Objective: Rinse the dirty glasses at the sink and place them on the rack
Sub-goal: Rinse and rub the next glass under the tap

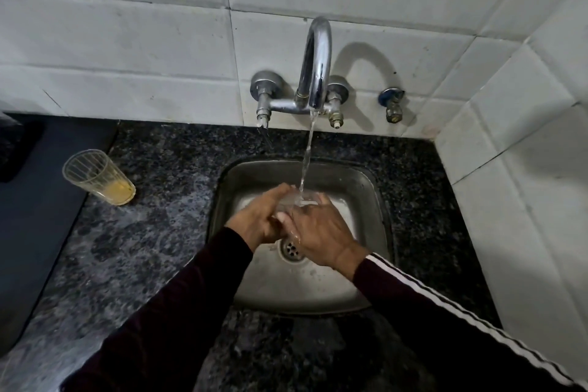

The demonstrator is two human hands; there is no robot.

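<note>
Rinsing a clear glass [297, 200] under the stream [307, 156] from the chrome tap [315, 73], above the middle of the steel sink [366, 188], just behind the drain [291, 247]. Gripping it from the left with the left hand [257, 216], fingers curled round the wall; cupping it from the right with the right hand [318, 232], fingers wrapped over the far side, so both hands closing on the same glass. Hard to tell its tilt, being clear and half hidden by fingers and water. Doing this step well, as a judgement: turning the glass slowly so that the water is reaching the whole inside, keeping the mouth angled toward the stream, rubbing the rim and base with the thumbs, then tipping it fully to drain before lifting away. Keeping the grip firm, since wet glass is likely slipping easily and the steel basin below is unforgiving. Waiting on the speckled granite counter [152, 232], near its left edge and well apart from the sink, a second ribbed glass [98, 177] standing upright with yellowish dregs at the bottom, not yet rinsed. Not showing anywhere in view: the rack, so judging the carry to it is not possible from here. Keeping both dark sleeves clear of the splash also helping.
</note>
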